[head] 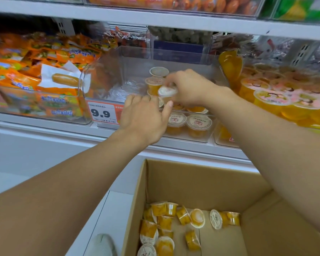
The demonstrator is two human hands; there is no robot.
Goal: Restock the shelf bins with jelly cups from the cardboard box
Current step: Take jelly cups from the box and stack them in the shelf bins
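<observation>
1. Jelly cups lie in three places: a loose heap in the cardboard box (211, 183) at near right, a few stacked in the clear bin (118, 71) on the shelf, and one jelly cup (167, 91) pinched in the right hand (188, 87) over the stack (154, 84).
2. Left hand (143, 119) rests open against the bin's front, fingers relaxed.
3. Risk: setting the cup down off-centre could topple the narrow stack.
4. Risk: a nudge from the left hand might shift the bin.
</observation>
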